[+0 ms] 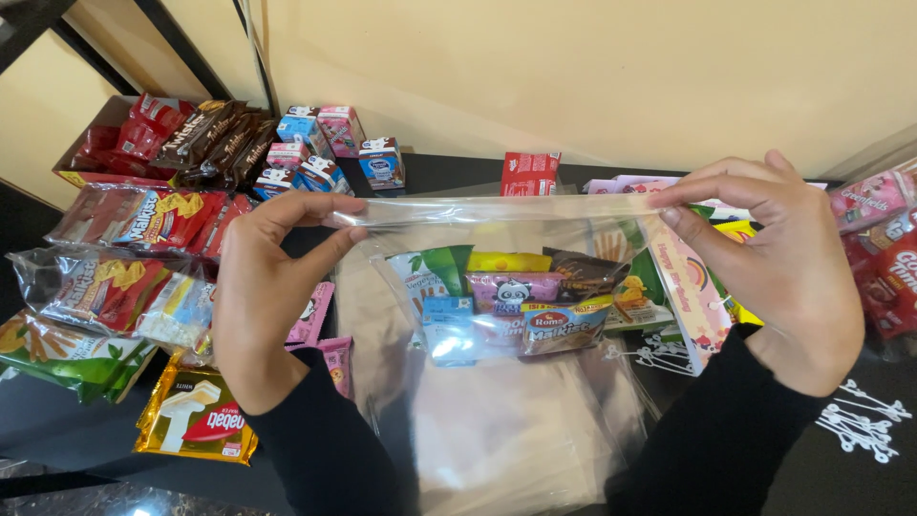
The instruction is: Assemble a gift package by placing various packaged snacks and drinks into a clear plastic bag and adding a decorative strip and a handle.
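So the biggest thing here is the clear plastic bag point(497, 420), stretched flat between both hands with its open top edge running left to right, so that edge is the long axis up there and the body hangs down toward the person. The left hand point(263, 287) has thumb and forefinger pinched shut on the top left corner, other fingers curled loosely; the right hand point(778, 272) does the same on the top right corner, fingers nearly straight and pressed together on the film. Through the bag, between the hands, you can see a bunch of snack packs point(516, 301), roughly seven, though I can't tell if they're inside it or lying behind it. Left of the left hand sit bagged red biscuit packs point(124, 253), and beyond those a cardboard box of chocolate wafers point(205, 139) plus about six small milk cartons point(320, 148). Just below the left wrist is one gold wafer pack point(196, 416). Just inside the right hand leans a pink card point(690, 287), and below the right wrist lie some white wire ties point(860, 420), too tangled to count.
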